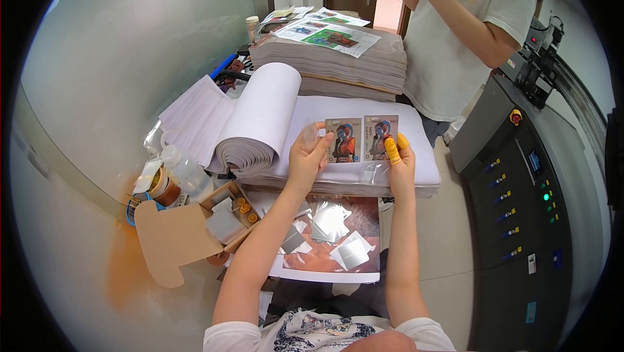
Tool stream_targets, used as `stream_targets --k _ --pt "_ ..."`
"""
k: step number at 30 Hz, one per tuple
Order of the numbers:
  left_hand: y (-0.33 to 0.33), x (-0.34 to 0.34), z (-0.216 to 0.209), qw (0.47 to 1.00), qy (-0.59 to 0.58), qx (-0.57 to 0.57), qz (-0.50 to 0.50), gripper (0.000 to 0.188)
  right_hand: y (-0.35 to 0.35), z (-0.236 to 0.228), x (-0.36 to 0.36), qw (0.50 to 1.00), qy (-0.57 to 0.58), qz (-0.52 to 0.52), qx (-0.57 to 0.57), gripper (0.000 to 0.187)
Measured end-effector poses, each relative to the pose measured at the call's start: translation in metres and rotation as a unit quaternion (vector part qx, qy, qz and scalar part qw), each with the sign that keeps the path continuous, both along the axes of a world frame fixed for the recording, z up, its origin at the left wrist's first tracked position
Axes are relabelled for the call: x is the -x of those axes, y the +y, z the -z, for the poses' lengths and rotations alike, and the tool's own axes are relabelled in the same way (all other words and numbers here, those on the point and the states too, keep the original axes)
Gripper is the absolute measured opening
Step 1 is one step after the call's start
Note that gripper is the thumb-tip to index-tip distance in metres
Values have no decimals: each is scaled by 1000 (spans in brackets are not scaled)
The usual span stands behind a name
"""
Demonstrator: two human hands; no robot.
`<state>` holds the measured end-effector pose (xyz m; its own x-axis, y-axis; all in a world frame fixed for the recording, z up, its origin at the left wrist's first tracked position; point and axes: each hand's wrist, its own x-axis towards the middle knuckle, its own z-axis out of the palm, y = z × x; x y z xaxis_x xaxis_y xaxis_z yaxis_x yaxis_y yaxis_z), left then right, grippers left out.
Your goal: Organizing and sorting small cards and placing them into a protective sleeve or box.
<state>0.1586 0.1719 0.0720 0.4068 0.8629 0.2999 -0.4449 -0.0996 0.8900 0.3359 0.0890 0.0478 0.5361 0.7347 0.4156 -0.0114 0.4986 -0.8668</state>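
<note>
Side by side over a white-covered paper stack (416,170), I hold two picture cards upright, each with a red and blue figure on a grey-brown ground. My left hand (308,160) pinches the left card (342,143) at its left edge, with some transparent film beside the fingers. The right card (375,132) is gripped at its lower right by my right hand (402,165), which wears yellow finger cots (392,151). Transparent plastic (374,173) hangs below that card. Under my forearms, several silvery cards (353,254) lie loosely on a printed sheet (312,263).
A white paper roll (268,102) lies left of the cards. Further left are a plastic bottle (188,173) and an open cardboard box (179,232). Behind stands a tall sheet stack (338,66). Another person (448,53) stands at the far right, near a dark machine (520,222).
</note>
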Motion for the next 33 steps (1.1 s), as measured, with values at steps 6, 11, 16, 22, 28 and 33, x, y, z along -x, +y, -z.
stream_targets --k 6,11,16,22,28,33 --pt "-2 -1 -3 1000 -4 7 1 27 -1 0 -1 1000 1 -6 7 29" --pt "-2 -1 -2 1000 -3 0 1 27 -1 -1 1 1000 5 3 10 25" --pt "-1 0 -1 1000 -3 3 5 26 -2 -3 2 1000 10 6 15 25" --pt "-1 -1 -2 1000 -9 15 6 27 -2 -3 2 1000 2 0 7 26" --pt "-2 -1 -3 1000 -4 10 -2 27 -2 -4 4 1000 19 -1 2 26" --pt "-1 -1 -2 1000 4 12 -4 27 -1 0 0 1000 2 -1 7 23"
